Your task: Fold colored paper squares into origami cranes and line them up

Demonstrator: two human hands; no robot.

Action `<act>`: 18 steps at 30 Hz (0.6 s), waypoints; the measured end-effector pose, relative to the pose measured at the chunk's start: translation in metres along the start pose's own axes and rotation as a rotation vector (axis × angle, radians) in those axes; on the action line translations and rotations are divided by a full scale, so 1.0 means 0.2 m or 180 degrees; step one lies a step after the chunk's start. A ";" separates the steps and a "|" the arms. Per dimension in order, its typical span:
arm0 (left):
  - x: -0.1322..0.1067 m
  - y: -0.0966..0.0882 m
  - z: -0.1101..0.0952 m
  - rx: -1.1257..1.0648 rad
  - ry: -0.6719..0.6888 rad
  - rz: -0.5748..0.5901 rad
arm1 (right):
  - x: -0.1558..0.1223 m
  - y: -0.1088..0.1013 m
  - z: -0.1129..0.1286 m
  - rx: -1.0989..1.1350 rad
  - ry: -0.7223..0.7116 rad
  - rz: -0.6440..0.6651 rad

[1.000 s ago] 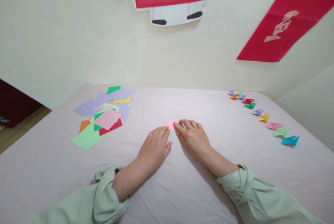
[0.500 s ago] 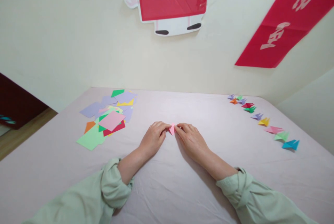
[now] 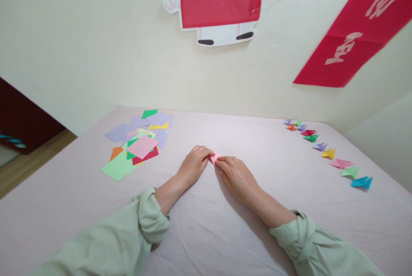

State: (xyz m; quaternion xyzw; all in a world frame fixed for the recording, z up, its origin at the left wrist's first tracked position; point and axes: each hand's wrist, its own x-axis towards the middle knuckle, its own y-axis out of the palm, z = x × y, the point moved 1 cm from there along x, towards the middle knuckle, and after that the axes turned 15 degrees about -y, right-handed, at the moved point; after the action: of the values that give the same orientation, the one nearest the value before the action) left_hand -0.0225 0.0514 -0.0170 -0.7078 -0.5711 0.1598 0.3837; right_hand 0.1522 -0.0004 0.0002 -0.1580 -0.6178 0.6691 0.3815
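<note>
A small pink folded paper (image 3: 213,158) lies on the pale tablecloth (image 3: 206,224) at the middle of the table. My left hand (image 3: 193,166) has its fingers curled and pinches the paper's left side. Fingertips of my right hand (image 3: 236,173) press on its right side, fingers together. Most of the paper is hidden under the fingers. Both forearms wear light green sleeves.
A loose pile of flat coloured paper squares (image 3: 138,145) lies at the left. A curved row of several folded paper shapes (image 3: 325,151) runs along the right side. The wall behind carries a red-and-white cutout (image 3: 222,5) and a red banner (image 3: 357,35).
My left hand went from lying flat beside the pink paper to curled and pinching it. The paper went from a flat square to a small raised fold. The view shifted slightly.
</note>
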 end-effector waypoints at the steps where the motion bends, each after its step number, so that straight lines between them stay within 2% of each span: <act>1: 0.02 0.00 0.00 0.0034 0.0028 0.0015 | 0.00 0.00 0.00 0.0022 -0.0004 -0.0027; 5: 0.04 0.00 -0.01 0.0247 0.0174 0.0115 | 0.00 0.00 -0.01 0.0109 -0.0002 -0.0109; 11: -0.06 -0.03 -0.04 0.0496 0.0274 0.0286 | -0.04 -0.02 0.00 0.0265 -0.0063 -0.0057; 18: -0.09 -0.03 -0.05 -0.0006 -0.0148 0.0246 | -0.07 -0.03 0.04 0.0381 -0.0095 -0.0031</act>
State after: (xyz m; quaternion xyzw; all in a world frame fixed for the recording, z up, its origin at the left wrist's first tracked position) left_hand -0.0262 0.0318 -0.0101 -0.7258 -0.5523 0.1904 0.3632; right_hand 0.1577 -0.0163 0.0040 -0.1220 -0.5830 0.7054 0.3842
